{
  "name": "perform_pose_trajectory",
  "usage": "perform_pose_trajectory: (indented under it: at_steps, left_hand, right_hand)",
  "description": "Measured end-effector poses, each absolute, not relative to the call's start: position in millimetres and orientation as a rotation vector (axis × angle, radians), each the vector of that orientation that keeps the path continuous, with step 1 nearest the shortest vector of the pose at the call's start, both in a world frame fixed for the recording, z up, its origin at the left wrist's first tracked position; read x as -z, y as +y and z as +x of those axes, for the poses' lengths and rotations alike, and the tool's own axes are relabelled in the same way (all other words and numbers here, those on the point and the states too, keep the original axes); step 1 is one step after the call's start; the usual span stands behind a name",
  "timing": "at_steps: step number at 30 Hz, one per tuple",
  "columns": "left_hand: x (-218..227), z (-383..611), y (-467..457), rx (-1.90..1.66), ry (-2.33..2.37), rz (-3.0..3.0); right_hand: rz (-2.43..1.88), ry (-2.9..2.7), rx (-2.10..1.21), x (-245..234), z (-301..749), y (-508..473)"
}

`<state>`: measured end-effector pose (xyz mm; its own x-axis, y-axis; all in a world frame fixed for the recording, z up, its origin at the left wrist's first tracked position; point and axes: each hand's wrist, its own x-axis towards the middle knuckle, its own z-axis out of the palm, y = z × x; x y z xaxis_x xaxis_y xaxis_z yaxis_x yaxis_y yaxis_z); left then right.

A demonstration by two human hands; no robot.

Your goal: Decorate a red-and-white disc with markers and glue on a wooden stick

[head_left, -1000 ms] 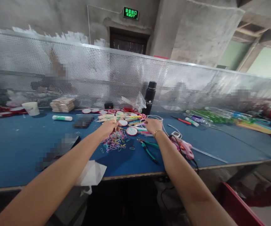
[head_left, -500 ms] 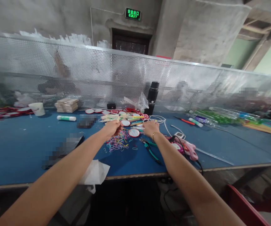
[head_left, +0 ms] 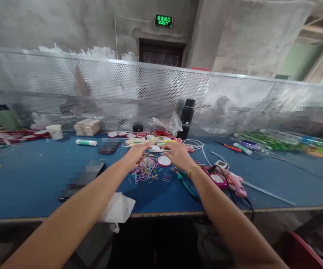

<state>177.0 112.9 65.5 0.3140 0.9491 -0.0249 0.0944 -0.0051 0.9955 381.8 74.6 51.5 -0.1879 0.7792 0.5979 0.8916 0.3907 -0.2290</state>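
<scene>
Blue tabletop point(head_left: 38, 175), clips point(head_left: 146, 170) by my left hand point(head_left: 138, 153).
Remotely, my right hand point(head_left: 179, 154) meets a pale stick point(head_left: 165, 150) (either's grip, I can't tell).

left fingers point(head_left: 146, 148) blurred, their grip unclear

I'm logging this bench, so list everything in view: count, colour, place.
Table: one, blue, foreground
Clips: many, mixed colours, centre
Sticks: many, pale, beyond clips
Discs: several, red-rimmed white, centre
Cutters: one, teal, centre right
Glue gun: one, pink, right
Tubes: two, white-green, left and right
Cup: one, white, left rear
Stack: one, pale, left rear
Flasks: two, black centre, green far left
Clear packages: several, green inside, right
Paper: one, white, near edge
Bin: one, red, lower right
Exit sign: one, green, top
Perforated panel: one, grey, behind table
Blurred items: two, dark, left
Left hand: one, beside clips
Right hand: one, beside discs
</scene>
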Motion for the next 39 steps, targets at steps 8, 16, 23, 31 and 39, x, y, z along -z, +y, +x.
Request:
perform_pose_trajectory:
  at_steps: [8, 16, 23, 31, 39]
  left_hand:
    - [-61.7, 178.9, 112.4, -0.856, 1.174, 1.667]
    - [-67.3, 179.2, 107.9, -0.854, 0.809, 1.496]
    - [-66.8, 185.9, 101.1, -0.755, 0.677, 1.462]
    - [-73.0, 177.4, 112.6, -0.921, 0.861, 1.398]
    - [-57.2, 197.5, 96.1, -0.707, 1.031, 1.666]
  right_hand:
    - [-1.261, -1.925, 0.035, -54.6, 390.6, 76.4]
    - [-0.904, -1.586, -0.594, -60.3, 398.3, 75.5]
    - [-0.716, -1.352, -0.927, -51.5, 366.9, 76.0]
    - [-0.665, -0.887, -0.687, -72.2, 418.0, 87.2]
    - [-0.789, -1.083, -0.485, -62.0, 404.9, 89.7]
